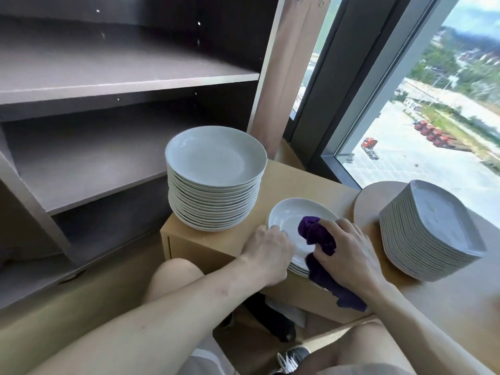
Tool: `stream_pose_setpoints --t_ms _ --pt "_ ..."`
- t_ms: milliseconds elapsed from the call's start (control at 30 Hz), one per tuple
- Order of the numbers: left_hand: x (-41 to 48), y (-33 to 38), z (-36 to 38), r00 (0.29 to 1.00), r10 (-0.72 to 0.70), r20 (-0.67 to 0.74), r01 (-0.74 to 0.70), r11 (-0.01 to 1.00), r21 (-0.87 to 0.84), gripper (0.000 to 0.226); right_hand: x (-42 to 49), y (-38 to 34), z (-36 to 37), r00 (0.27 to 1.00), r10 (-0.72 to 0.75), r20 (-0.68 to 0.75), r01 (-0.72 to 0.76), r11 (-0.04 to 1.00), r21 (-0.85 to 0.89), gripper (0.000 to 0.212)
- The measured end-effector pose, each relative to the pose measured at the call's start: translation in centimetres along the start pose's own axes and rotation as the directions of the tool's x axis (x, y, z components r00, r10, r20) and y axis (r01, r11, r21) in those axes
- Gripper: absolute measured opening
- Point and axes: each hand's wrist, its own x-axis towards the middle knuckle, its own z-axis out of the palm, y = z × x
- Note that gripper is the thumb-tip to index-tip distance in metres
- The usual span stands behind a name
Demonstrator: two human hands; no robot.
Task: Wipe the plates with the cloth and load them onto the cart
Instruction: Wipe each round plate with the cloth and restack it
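Note:
A short stack of white round plates point(290, 217) lies on a low wooden counter point(281, 180) in front of me. My left hand point(266, 250) grips the near left rim of the top plate. My right hand point(349, 250) holds a bunched purple cloth point(315, 232) pressed onto that plate, with a loose end hanging over the counter's front edge. A tall stack of white round plates point(213, 180) stands at the counter's left end. To the right, a tall stack of squarish white plates point(430, 228) sits beside a round wooden board point(370, 201).
A dark shelving unit point(113, 85) with bare shelves fills the left, close beside the tall round stack. A large window point(433, 117) runs behind the counter. My bare knees point(173, 274) and a sneaker point(293, 358) are below, near the counter front.

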Motion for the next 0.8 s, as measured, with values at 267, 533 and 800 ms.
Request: stream_pose_setpoints --t_ms 267,533,800 --pt "0.2 -1.4 1.4 0.999 0.005 -0.044 -0.006 1.0 -0.026 0.024 -4.7 2.3 0.6 0.99 0.097 -0.103 -0.073 0.973 0.217 0.049" --pt "0.2 -2.2 2.2 0.993 0.048 -0.106 -0.051 0.998 -0.032 0.025 -4.3 0.9 -1.1 0.985 0.021 -0.172 0.04 0.938 0.344 0.047" --pt "-0.2 -1.0 2.1 0.989 0.003 -0.151 -0.001 1.0 0.014 0.01 -4.2 1.2 -1.2 0.983 0.097 -0.154 -0.012 0.878 0.478 0.045"
